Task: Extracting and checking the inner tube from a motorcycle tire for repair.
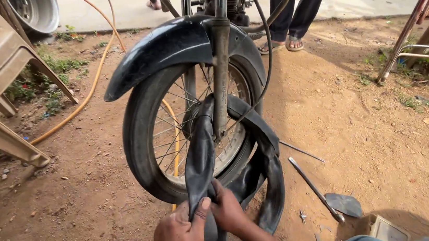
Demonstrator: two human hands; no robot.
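A limp black rubber inner tube (200,153), hanging from the spoked front wheel (174,135) of a motorcycle, is pinched by the left hand (179,238) and gripped just beside it by the right hand (228,212). A long metal tyre lever (315,189) is seen lying on the brown dirt ground (372,121) near the wheel.

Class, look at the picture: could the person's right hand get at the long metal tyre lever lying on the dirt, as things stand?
Probably yes. The tyre lever lies on open dirt beside the right hand with nothing between them, but that hand is pinching the inner tube and would have to release it.
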